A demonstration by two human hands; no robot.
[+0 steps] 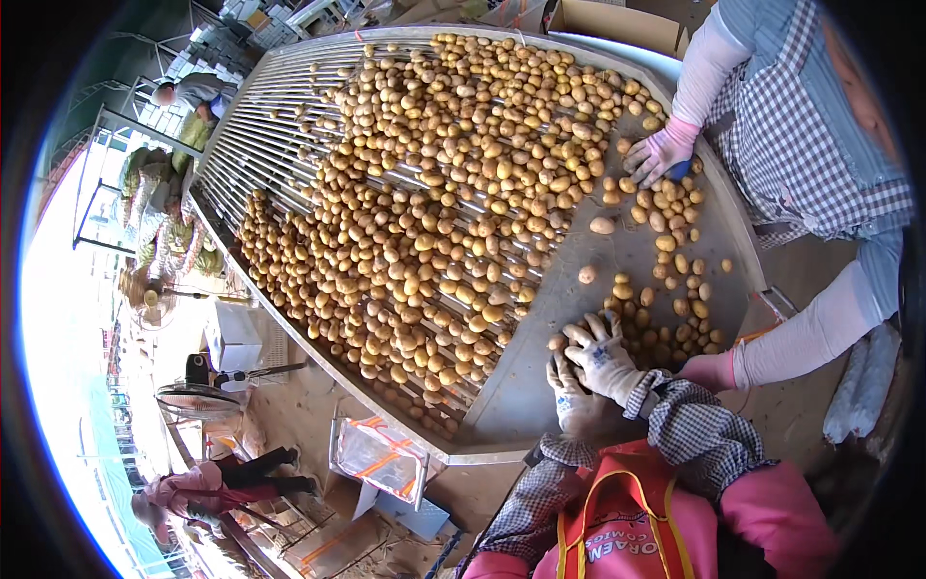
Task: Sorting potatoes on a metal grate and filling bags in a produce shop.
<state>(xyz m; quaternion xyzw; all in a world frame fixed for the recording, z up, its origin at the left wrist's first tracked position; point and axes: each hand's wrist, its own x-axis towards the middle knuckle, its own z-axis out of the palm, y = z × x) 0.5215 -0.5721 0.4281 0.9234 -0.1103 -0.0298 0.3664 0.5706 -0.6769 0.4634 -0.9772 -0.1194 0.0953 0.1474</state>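
My left hand, in a white knit work glove, lies low over the smooth metal end plate of a sorting table. A small potato is just beyond its fingertips; whether they touch it is unclear. Overlapping it on the right, my right hand, gloved alike, has its fingers spread beside a heap of potatoes and nothing visible in its grip. Part of the left palm is hidden. Many potatoes cover the parallel metal rollers beyond the plate.
Across the plate at right, a co-worker in a checked apron has one gloved hand on potatoes and the other by the heap near my right sleeve. A raised metal rim edges the table. Fans, a carton and other people stand around.
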